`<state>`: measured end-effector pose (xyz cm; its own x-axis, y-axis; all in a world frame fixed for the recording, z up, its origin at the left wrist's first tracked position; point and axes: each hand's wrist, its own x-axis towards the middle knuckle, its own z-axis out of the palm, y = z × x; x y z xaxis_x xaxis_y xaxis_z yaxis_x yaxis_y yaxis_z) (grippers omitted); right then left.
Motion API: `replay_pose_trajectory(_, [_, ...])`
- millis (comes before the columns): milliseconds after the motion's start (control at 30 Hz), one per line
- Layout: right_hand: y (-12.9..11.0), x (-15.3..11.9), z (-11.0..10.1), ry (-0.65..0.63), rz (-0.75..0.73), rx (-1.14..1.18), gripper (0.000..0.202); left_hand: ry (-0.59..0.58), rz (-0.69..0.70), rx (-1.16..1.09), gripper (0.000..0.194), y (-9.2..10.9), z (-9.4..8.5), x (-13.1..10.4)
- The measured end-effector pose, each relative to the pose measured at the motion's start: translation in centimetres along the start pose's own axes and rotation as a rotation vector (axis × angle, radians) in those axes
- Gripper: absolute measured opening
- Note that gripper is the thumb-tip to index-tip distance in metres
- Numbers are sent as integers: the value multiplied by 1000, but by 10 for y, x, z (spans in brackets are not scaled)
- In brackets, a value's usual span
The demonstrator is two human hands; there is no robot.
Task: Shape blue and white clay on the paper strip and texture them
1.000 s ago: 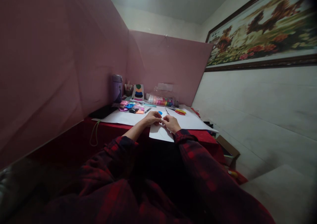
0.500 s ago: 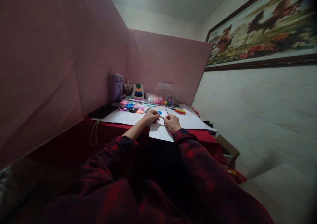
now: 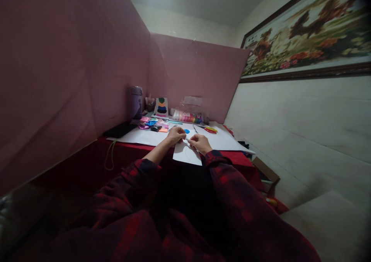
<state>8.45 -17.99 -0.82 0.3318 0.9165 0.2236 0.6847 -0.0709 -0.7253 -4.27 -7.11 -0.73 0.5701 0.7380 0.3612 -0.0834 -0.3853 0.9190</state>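
Observation:
My left hand (image 3: pixel 176 135) is closed in a pinch above a white sheet of paper (image 3: pixel 187 157) that hangs slightly over the table's front edge. From the right, my right hand (image 3: pixel 199 143) comes in with its fingertips pinched too. Between the two sets of fingertips is a small pale piece (image 3: pixel 187 139), too small to name and partly hidden by the fingers. A thin curved line is drawn on the paper below my hands. Just beyond the fingers, a blue round patch (image 3: pixel 187 131) lies on the sheet.
Scissors with red and yellow handles (image 3: pixel 211 130) lie to the right. Bright clay packets (image 3: pixel 150 123) are at the left, before a purple bottle (image 3: pixel 136 102). A picture card (image 3: pixel 161 107) and a bag of coloured tubs (image 3: pixel 189 116) stand behind. Pink partitions (image 3: pixel 191 68) enclose the table.
My fingertips have come closer together, and the pale strip that stretched between them shows less. My right hand has shifted slightly left, and the paper has slid a little left.

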Motion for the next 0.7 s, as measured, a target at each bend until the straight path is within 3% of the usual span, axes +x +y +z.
replay_pose_trajectory(133, [3, 2, 0, 26, -5, -6, 25, -63, -12, -27, 4, -2, 0, 1])
replay_pose_trajectory(267, [7, 6, 0, 53, -13, -8, 26, -155, -29, -61, 16, -2, 1, 0])
replay_pose_trajectory(467, [9, 9, 0, 70, -15, -4, 28, -257, -57, -91, 23, 10, 0, -9])
replay_pose_trajectory(700, [6, 6, 0, 43, 26, 12, 29, -276, -74, -107, 21, 13, 1, -10])
